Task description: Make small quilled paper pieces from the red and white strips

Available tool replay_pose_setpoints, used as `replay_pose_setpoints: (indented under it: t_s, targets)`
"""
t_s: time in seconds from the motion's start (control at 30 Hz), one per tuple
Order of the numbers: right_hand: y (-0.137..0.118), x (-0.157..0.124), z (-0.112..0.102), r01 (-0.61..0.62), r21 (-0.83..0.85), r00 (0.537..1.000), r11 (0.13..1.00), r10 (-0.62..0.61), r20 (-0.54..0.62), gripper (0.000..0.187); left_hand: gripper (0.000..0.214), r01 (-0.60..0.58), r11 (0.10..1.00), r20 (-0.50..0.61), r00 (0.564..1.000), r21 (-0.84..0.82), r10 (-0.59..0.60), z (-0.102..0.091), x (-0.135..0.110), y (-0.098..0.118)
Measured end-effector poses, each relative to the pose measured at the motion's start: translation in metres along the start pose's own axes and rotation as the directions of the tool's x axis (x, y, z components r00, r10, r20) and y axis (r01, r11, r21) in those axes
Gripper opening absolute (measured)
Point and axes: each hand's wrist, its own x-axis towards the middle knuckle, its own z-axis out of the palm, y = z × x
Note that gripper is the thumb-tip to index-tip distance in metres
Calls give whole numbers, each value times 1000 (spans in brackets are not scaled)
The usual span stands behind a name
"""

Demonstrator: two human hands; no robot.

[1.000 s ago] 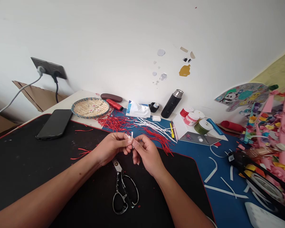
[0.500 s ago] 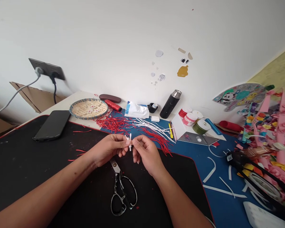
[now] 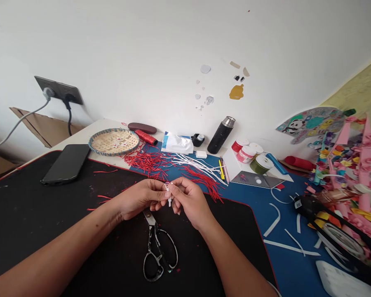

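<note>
Between my two hands is a small piece of folded white strip [image 3: 170, 202], partly covered by the fingers. My left hand [image 3: 145, 198] pinches it from the left with thumb and forefinger. My right hand [image 3: 188, 200] pinches its upper part from the right, and the fingertips of both hands meet. Just below the hands, black-handled scissors [image 3: 156, 247] lie on the black mat [image 3: 111, 247], their blades running under my left hand. Past the hands lie a heap of red cords [image 3: 148, 161] and a bundle of white strips [image 3: 198, 165].
A phone [image 3: 66, 164] and a woven basket [image 3: 114, 142] are at the left. Behind stand a tissue pack [image 3: 177, 143], a black flask [image 3: 221, 135] and ribbon spools [image 3: 261, 163]. White strip offcuts [image 3: 292, 247] and a black glue gun [image 3: 315, 214] lie at the right.
My right fingers have closed in to meet my left fingers at the white strip. The strip, upright before, is now mostly covered, with its lower end showing. The view has shifted slightly.
</note>
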Motion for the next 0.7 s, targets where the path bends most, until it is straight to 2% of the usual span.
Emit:
replay_pose_setpoints:
  t_s: [0.27, 0.5, 0.7]
  targets:
    - [0, 1, -1, 22, 34, 998, 999, -20, -64, 39, 32, -50, 999, 16, 999, -16, 51, 1, -1, 3]
    - [4, 1, -4, 34, -17, 996, 999, -35, -77, 36, 41, -130, 992, -135, 982, 2, 129, -2, 4, 4]
    - [3, 2, -4, 44, -30, 994, 999, -46, -95, 36, 40, -177, 983, -169, 968, 50, 183, -3, 3, 4]
